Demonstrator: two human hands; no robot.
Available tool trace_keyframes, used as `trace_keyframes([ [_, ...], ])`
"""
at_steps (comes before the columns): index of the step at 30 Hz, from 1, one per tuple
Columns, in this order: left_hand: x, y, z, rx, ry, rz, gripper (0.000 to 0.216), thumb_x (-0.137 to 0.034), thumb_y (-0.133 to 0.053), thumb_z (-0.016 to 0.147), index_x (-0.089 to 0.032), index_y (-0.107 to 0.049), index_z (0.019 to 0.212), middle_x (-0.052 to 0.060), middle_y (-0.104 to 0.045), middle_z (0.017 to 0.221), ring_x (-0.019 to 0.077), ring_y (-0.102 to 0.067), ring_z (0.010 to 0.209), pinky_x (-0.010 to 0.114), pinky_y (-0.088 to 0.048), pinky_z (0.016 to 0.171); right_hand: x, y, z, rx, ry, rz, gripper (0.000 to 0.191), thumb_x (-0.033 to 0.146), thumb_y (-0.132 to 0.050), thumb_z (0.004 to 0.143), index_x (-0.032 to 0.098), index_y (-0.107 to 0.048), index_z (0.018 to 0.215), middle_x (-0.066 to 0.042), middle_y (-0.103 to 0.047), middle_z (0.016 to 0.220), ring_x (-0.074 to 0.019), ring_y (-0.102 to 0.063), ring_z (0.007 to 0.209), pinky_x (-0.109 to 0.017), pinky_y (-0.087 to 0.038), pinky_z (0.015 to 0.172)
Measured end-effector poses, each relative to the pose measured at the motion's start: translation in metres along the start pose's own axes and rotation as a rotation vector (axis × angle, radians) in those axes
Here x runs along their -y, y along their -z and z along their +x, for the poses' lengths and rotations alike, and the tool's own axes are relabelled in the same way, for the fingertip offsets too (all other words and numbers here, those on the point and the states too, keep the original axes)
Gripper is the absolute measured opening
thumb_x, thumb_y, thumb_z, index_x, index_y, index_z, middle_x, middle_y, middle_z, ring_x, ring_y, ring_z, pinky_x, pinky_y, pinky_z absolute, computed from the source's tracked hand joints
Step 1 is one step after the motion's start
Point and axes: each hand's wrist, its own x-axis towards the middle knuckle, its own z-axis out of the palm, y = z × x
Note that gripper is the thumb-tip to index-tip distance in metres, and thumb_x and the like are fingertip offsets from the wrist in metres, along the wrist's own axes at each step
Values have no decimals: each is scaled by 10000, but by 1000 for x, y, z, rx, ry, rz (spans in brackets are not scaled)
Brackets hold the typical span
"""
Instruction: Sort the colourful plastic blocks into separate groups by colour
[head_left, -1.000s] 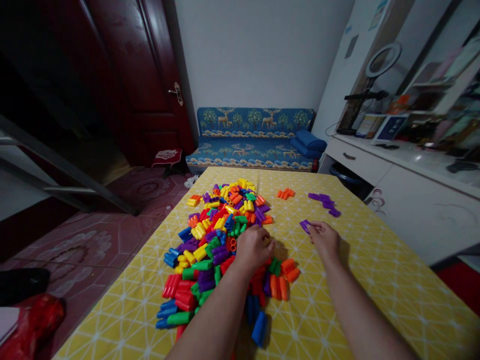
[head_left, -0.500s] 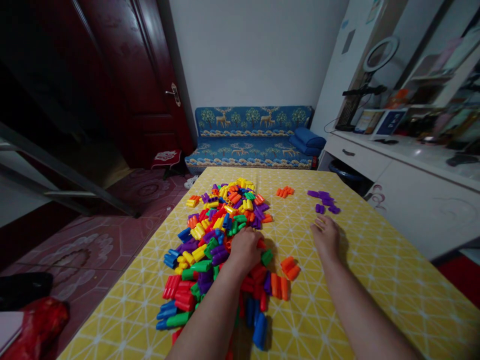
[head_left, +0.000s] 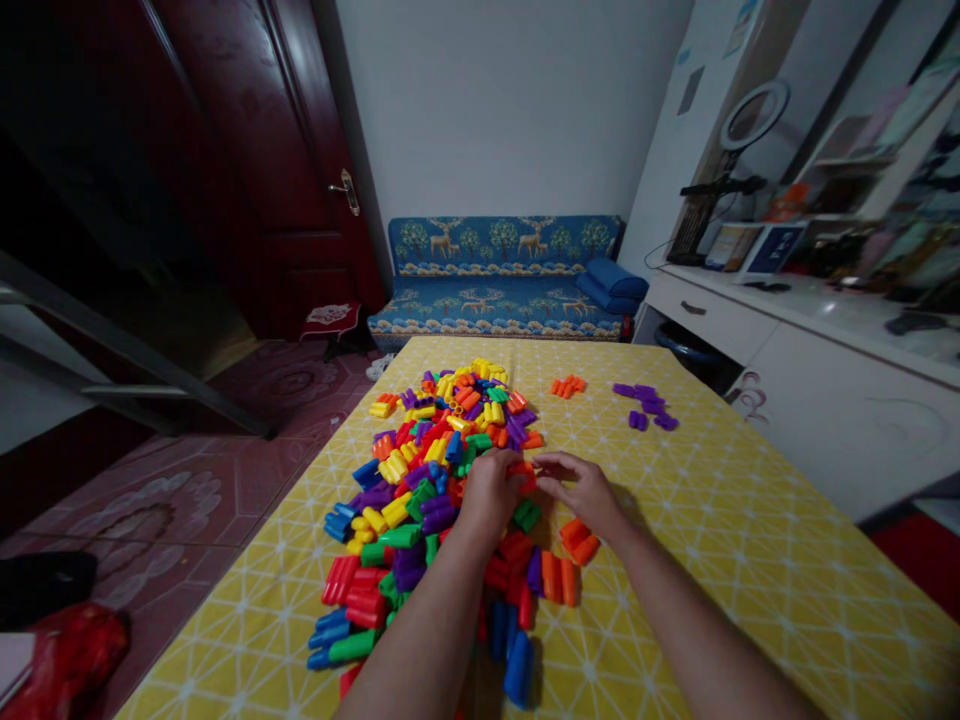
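My left hand is at the right edge of a heap of coloured plastic building blocks, its fingers closed on an orange-red block. Just to the right, my right hand has its fingers apart, with the fingertips close to that block; whether they touch it I cannot tell. A green block lies below the two hands, and an orange block rests under my right wrist. Farther back are a small orange group and a purple group of blocks.
The blocks lie on a table with a yellow patterned cloth. Beyond its far edge stands a blue sofa. A white dresser is at the right, and a metal ladder frame at the left.
My right hand has moved left from beside the purple group to my left hand. The left hand has lifted slightly, and the orange-red block now shows between the hands.
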Motion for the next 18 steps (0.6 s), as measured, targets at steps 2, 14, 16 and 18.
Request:
trace_keyframes([
  [2,1,-2,-1,-18,-13,-93,267,-72,-639,742,-174,-722,974,37,-739,897,158,-661,809,238,-472,748,3,-6,0,40,-10,49,379,323,-733,756,216,-680,1116,-50,-723,1074,-197,-676,938,-330,-548,845],
  [14,1,-4,-1,22,54,30,278,-114,-573,783,-202,-734,992,41,-758,888,180,-686,840,252,-469,736,-7,-1,6,-147,-94,39,253,395,-695,727,190,-673,875,-36,-705,784,-186,-663,709,-286,-543,629],
  [16,-2,-3,-2,42,47,83,254,-152,-574,804,-211,-737,991,44,-756,900,182,-685,848,251,-464,733,-13,7,8,-266,-123,46,261,417,-695,698,194,-651,827,-47,-704,764,-204,-677,723,-306,-558,649],
  [18,-6,-1,-3,86,38,126,198,-252,-618,815,-223,-742,967,45,-753,890,184,-682,830,247,-457,705,-22,19,9,-378,-150,50,265,428,-687,677,205,-633,809,-58,-714,772,-221,-692,749,-324,-572,665],
])
